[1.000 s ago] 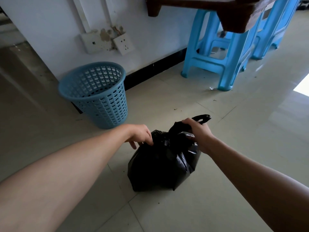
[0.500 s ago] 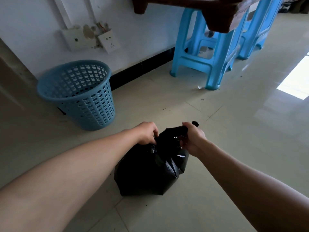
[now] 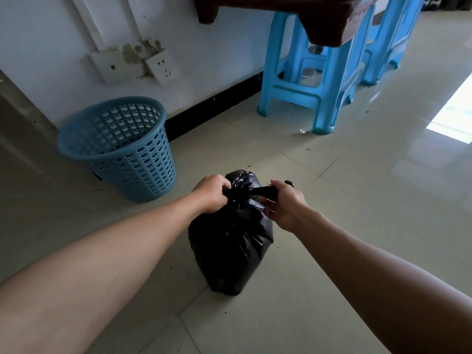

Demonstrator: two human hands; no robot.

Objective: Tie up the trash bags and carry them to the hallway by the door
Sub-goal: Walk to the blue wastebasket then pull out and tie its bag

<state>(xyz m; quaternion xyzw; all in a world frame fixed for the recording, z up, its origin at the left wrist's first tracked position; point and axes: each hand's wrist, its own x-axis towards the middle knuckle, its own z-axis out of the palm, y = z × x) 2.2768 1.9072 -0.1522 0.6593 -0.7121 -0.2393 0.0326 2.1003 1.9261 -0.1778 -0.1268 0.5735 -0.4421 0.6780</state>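
A blue perforated wastebasket stands by the wall at left, nothing visible inside it. On the tiled floor just right of it, the left hand is clenched around one twisted end of a black trash bag, which sits full on the tiles. The right hand is fisted on the other end, the strand pulled taut between them. Blue plastic stools stand beyond, at right.
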